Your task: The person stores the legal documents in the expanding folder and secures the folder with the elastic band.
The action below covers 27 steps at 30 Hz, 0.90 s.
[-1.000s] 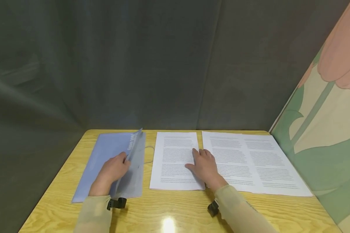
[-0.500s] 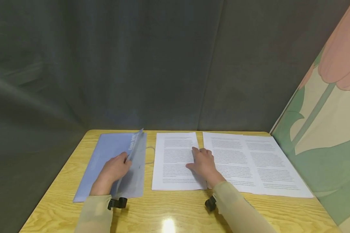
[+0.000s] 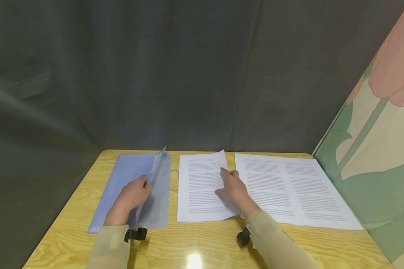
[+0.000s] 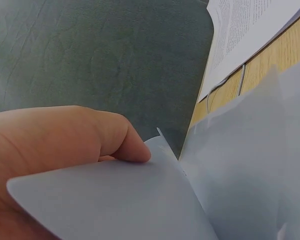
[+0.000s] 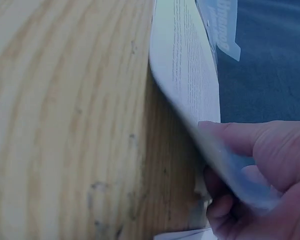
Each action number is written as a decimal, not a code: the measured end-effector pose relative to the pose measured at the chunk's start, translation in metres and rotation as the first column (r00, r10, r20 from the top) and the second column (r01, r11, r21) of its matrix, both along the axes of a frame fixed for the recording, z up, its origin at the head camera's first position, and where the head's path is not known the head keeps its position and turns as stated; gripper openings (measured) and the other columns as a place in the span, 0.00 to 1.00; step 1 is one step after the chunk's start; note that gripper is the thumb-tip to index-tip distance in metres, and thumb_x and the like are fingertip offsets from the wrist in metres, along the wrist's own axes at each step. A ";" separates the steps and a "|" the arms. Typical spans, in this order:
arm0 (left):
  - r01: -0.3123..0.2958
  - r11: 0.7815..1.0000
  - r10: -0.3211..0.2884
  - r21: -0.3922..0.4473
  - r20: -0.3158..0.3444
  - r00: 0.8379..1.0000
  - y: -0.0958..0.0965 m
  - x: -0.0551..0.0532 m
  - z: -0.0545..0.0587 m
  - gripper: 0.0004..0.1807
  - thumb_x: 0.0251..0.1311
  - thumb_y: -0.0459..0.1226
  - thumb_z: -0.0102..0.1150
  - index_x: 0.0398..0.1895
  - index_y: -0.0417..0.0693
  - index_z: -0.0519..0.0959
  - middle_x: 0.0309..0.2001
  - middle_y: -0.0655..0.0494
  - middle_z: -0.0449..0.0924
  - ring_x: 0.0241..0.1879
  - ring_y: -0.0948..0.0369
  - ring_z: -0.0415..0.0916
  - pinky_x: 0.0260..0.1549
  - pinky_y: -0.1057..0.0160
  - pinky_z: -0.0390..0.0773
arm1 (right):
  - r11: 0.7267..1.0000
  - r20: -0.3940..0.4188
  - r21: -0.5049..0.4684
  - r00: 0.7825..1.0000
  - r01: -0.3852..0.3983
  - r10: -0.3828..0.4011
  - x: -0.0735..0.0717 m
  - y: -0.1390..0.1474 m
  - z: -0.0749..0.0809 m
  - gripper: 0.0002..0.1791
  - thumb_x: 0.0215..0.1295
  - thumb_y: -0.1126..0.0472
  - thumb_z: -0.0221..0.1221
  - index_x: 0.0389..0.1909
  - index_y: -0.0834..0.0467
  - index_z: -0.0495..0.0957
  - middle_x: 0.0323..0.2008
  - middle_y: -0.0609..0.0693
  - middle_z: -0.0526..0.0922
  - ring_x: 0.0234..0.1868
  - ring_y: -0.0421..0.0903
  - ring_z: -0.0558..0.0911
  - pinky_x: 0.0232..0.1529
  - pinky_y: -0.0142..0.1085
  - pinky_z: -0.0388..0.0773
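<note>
A translucent blue plastic folder lies at the left of the table. My left hand pinches its top cover, holding it partly raised and bent back. Right of the folder is a printed paper sheet, perhaps several together. My right hand grips its right edge between thumb and fingers. In the right wrist view that edge curves up off the wood, with the thumb on the printed face and fingers underneath. Whatever lies under the folder's cover is hard to make out.
Two overlapping printed sheets, a left one and a right one, lie on the right of the wooden table. A thin cord loop sticks out from the folder's right side. A dark curtain hangs behind.
The right hand's fingers have curled under the middle paper, whose right edge now lifts and bends where it lay flat before. The left hand still holds the folder cover.
</note>
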State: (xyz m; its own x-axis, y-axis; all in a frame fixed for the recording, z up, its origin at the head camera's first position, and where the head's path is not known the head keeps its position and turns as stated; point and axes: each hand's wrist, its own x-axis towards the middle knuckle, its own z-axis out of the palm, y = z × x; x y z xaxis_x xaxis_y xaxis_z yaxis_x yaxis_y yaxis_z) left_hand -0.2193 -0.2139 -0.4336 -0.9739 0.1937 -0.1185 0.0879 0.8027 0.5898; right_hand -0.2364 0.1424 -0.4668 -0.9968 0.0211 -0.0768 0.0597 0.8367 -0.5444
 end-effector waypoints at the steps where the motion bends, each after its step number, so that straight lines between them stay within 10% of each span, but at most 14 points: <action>1: 0.003 1.000 -0.003 0.004 -0.001 1.000 0.000 0.000 0.000 0.10 0.84 0.38 0.43 0.39 0.46 0.65 0.29 0.47 0.65 0.25 0.54 0.61 0.29 0.54 0.63 | 1.000 0.000 -0.020 1.000 -0.005 0.005 0.000 0.001 -0.001 0.51 0.64 0.63 0.78 0.85 0.61 0.62 0.74 0.74 0.67 0.65 0.69 0.80 0.66 0.60 0.77; 9: 0.010 0.999 -0.010 0.049 0.003 1.000 0.000 0.000 0.002 0.12 0.85 0.38 0.41 0.36 0.47 0.62 0.29 0.48 0.63 0.25 0.56 0.57 0.29 0.55 0.60 | 0.978 0.035 -0.209 0.999 0.002 0.006 0.006 0.011 0.000 0.52 0.72 0.62 0.71 0.89 0.61 0.51 0.86 0.67 0.53 0.86 0.68 0.51 0.81 0.62 0.52; 27: -0.039 0.965 0.050 0.260 -0.032 0.998 0.007 -0.003 0.011 0.11 0.81 0.37 0.40 0.35 0.47 0.59 0.30 0.50 0.57 0.27 0.55 0.55 0.31 0.54 0.61 | 0.942 -0.016 -0.334 1.000 0.010 -0.016 0.018 0.046 0.021 0.48 0.80 0.56 0.62 0.91 0.50 0.46 0.89 0.59 0.49 0.88 0.64 0.47 0.82 0.63 0.47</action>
